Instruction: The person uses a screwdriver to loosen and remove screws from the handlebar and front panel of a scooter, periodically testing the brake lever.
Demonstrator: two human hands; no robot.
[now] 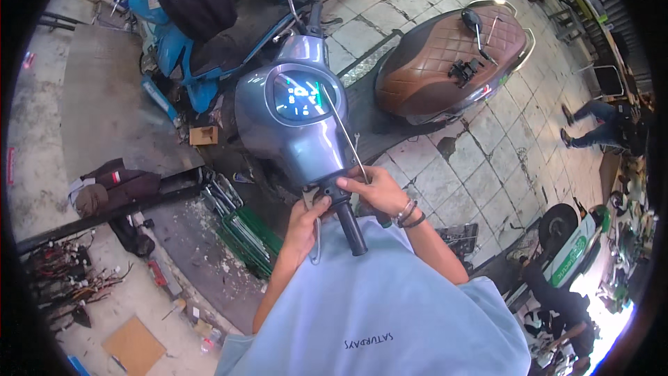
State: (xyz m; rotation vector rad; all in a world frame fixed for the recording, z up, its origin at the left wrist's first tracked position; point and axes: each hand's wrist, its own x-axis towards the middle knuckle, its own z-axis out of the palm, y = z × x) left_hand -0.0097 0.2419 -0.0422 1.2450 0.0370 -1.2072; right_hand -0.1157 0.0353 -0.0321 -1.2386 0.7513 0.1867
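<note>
A grey scooter handlebar housing with a lit round display stands in front of me. Its black grip points toward my chest. My right hand rests on the housing's near end, fingers curled over the grip's base, and holds a thin metal rod that slants up across the display. My left hand sits under the housing beside the grip, pinching a small metal part. A silver lever hangs below it.
A brown quilted scooter seat with a mirror and black parts on it lies to the right. A blue scooter stands behind. Green crate and tangled wires lie at left. A seated person is at far right.
</note>
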